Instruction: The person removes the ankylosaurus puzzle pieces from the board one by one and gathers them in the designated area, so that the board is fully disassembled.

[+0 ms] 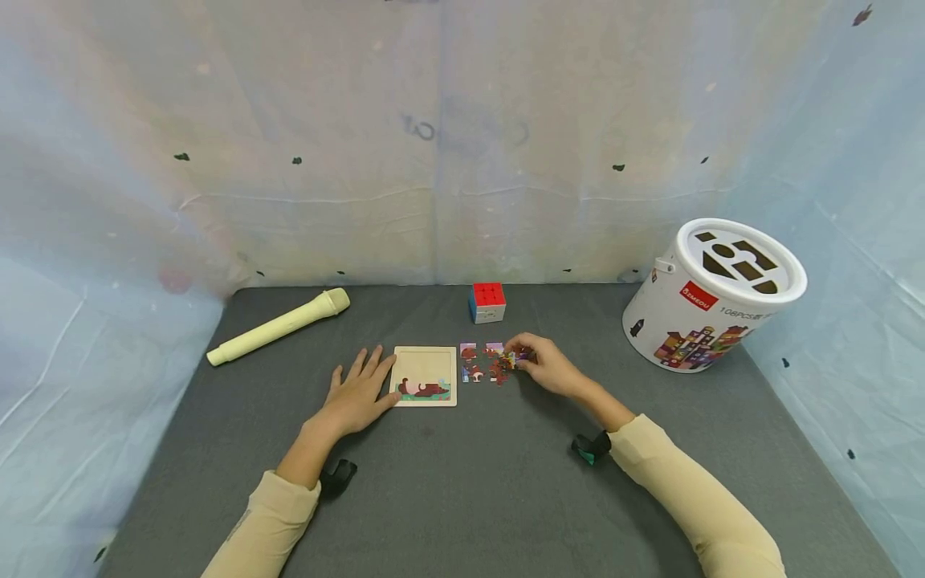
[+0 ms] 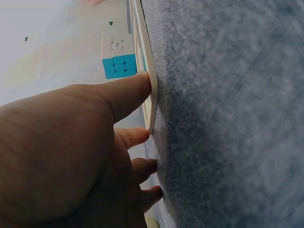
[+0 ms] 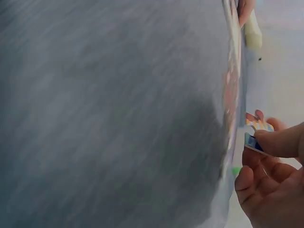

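A square wooden puzzle board (image 1: 426, 361) lies flat on the grey table, its bottom strip filled with a brown and green picture. My left hand (image 1: 359, 399) is spread at the board's left side; the left wrist view shows its thumb (image 2: 135, 90) on the board's edge. Right of the board lie several loose jigsaw pieces (image 1: 473, 372), some bunched together. Over that bunch, my right hand (image 1: 551, 368) pinches a small puzzle piece (image 3: 254, 142) between thumb and fingers, seen raised off the table in the right wrist view. The print on that piece is too small to make out.
A puzzle cube (image 1: 488, 303) with a red top stands behind the pieces. At the back left lies a pale yellow tube-shaped stick (image 1: 278, 327). The white block bucket (image 1: 704, 301) with a shape-sorter lid stands at the right. Plastic sheeting (image 1: 433, 160) rises behind the table.
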### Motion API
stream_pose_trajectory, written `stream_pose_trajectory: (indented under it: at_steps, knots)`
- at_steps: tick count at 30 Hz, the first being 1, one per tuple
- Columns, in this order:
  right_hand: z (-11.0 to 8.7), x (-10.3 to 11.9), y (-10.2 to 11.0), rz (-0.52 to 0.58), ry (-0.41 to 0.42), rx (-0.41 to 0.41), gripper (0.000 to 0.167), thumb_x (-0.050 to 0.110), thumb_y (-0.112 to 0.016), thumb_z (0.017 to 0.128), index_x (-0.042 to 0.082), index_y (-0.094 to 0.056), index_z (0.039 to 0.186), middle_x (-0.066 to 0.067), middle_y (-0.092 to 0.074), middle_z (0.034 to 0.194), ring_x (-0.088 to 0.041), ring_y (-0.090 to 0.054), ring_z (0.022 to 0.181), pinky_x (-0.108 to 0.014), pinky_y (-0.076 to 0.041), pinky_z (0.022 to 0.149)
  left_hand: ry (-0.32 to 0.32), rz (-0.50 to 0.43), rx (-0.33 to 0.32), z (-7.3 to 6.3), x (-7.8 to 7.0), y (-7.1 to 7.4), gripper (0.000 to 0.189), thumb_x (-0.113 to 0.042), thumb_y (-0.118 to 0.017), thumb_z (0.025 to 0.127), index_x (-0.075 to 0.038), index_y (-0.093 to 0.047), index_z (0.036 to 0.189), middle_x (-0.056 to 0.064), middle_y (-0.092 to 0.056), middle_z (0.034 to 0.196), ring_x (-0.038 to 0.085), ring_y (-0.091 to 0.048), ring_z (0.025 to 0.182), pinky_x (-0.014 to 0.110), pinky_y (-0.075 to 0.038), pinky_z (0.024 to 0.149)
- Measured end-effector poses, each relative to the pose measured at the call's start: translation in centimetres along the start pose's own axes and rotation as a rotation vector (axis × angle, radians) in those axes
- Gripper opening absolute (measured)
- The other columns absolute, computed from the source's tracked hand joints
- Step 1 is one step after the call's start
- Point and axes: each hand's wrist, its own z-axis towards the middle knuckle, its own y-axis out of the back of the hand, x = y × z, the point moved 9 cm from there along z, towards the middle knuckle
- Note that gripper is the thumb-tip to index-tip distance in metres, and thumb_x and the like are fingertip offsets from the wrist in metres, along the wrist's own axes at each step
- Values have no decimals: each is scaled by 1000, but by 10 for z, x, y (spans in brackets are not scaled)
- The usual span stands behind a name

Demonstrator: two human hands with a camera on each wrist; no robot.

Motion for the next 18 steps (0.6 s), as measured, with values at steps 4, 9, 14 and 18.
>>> stream_pose_trajectory:
  at_steps: [4, 9, 14, 18]
  knots:
    - [-9, -8, 1, 16, -10, 47, 25, -15, -59, 92, -5, -64, 115, -18, -64, 116, -34, -61, 110, -49, -50, 90, 1, -8, 6, 0, 0, -2, 72, -39, -58, 101, -8, -28, 158, 23, -14, 163, 46, -7, 149, 75, -6, 109]
    - [-12, -13, -4, 33, -27, 88, 24, -15, -57, 93, -4, -65, 113, -17, -65, 116, -34, -60, 115, -51, -50, 93, 5, -11, 16, 1, 5, -6, 73, -42, -56, 101, -10, -26, 159, 21, -12, 164, 44, -4, 150, 74, -2, 110]
    - [-11, -13, -5, 13, -27, 81, 24, -15, -58, 93, -2, -66, 112, -16, -65, 115, -32, -61, 112, -50, -50, 91, 1, -21, 9, 2, 6, -7, 73, -42, -57, 101, -10, -26, 159, 21, -11, 165, 44, -4, 150, 74, -1, 109]
    - [-11, -14, -4, -63, -16, 60, 25, -11, -65, 90, 1, -68, 112, -12, -66, 113, -28, -62, 103, -47, -51, 85, -1, -27, 6, 3, 7, -8, 73, -41, -57, 101, -10, -25, 159, 21, -11, 165, 44, -4, 150, 75, -1, 109]
